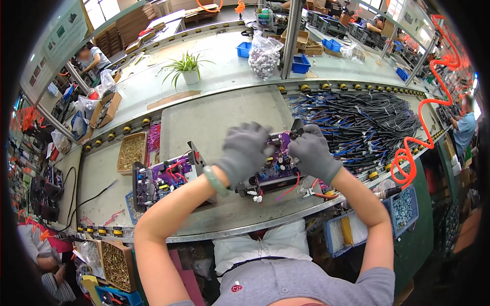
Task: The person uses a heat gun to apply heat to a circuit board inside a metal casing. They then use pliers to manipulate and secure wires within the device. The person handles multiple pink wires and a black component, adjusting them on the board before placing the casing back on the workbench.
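A purple circuit board in a metal chassis lies before me, with blue and white components and loose red wires. My left hand, in a grey glove, hovers over the board's left part, fingers apart and somewhat blurred. At the board's far right corner is my right hand, gloved alike, its fingers curled in beside a small black part. What those fingers pinch is hidden. Left of my left forearm sits a second chassis with a purple board. Pliers rest below my right hand.
Black cables pile up on the right, near a coiled orange air hose. Far left stands a box of small brass-coloured parts. Blue bins hang at the right front edge. Across the line are a potted plant and co-workers.
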`<action>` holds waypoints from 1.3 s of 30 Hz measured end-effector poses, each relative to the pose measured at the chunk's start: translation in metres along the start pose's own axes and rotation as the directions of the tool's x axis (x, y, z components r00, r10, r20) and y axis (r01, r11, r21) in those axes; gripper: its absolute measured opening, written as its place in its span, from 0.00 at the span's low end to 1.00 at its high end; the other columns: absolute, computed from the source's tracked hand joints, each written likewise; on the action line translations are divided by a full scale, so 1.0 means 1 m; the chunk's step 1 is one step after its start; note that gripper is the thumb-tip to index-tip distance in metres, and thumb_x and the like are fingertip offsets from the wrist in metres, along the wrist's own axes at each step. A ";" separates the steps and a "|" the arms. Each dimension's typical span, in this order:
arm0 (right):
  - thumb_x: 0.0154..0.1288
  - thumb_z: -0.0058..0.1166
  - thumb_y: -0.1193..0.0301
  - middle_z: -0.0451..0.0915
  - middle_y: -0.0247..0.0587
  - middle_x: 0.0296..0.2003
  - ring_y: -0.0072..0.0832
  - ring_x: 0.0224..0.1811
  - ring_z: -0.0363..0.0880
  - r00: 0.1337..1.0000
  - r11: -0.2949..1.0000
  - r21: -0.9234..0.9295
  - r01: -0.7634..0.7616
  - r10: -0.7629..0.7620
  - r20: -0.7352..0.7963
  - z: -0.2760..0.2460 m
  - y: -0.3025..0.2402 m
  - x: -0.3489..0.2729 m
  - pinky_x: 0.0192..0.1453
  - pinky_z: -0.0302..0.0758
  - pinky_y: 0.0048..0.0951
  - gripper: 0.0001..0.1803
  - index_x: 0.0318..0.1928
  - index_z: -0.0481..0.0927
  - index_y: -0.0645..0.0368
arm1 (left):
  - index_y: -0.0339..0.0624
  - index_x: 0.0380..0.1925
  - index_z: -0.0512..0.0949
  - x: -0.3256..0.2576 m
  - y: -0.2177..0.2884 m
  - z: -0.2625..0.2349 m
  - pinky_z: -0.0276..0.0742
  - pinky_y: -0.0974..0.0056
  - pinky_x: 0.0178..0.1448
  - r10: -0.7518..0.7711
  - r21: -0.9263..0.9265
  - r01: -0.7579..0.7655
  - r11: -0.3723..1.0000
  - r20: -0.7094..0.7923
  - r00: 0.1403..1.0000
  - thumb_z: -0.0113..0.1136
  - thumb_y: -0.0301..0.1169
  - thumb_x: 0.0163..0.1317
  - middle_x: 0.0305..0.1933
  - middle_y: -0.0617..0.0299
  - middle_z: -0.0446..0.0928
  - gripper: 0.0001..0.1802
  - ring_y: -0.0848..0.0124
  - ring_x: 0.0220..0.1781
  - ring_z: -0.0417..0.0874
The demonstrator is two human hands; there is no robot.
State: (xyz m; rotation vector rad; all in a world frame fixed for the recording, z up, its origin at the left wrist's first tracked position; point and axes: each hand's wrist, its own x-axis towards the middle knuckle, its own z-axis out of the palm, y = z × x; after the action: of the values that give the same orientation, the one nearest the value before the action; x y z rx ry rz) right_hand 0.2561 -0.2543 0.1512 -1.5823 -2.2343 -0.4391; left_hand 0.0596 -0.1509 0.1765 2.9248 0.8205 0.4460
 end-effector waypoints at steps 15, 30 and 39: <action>0.46 0.55 0.73 0.79 0.38 0.21 0.33 0.30 0.81 0.864 0.944 -0.042 0.326 -0.280 0.418 0.011 0.005 0.037 0.58 0.70 0.36 0.02 0.21 0.77 0.50 | 0.33 0.48 0.72 -0.052 -0.056 0.006 0.72 0.46 0.52 -0.249 -0.292 0.405 0.866 0.451 0.857 0.39 0.52 0.72 0.37 0.36 0.79 0.29 0.40 0.46 0.80; 0.51 0.60 0.71 0.78 0.31 0.31 0.33 0.36 0.80 0.982 0.954 0.248 0.168 -0.183 0.039 -0.029 -0.019 -0.006 0.52 0.70 0.40 0.20 0.48 0.78 0.48 | 0.48 0.43 0.79 -0.128 0.015 -0.017 0.78 0.60 0.34 0.063 -0.233 -0.166 0.958 -0.392 0.918 0.64 0.38 0.56 0.38 0.60 0.82 0.15 0.59 0.33 0.83; 0.51 0.54 0.70 0.71 0.30 0.24 0.30 0.32 0.75 0.933 0.969 0.108 0.220 -0.242 0.266 -0.011 -0.042 -0.048 0.52 0.69 0.35 0.04 0.29 0.73 0.50 | 0.49 0.42 0.79 -0.119 0.087 0.081 0.79 0.57 0.33 -0.362 -0.549 0.346 0.761 0.084 0.928 0.63 0.43 0.62 0.32 0.58 0.82 0.14 0.58 0.32 0.85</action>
State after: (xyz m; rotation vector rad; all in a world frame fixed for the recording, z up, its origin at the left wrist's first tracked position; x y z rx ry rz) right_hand 0.2326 -0.3127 0.1367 -1.4204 -2.6309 -0.1978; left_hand 0.0296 -0.2866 0.0808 2.1686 1.0153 0.5745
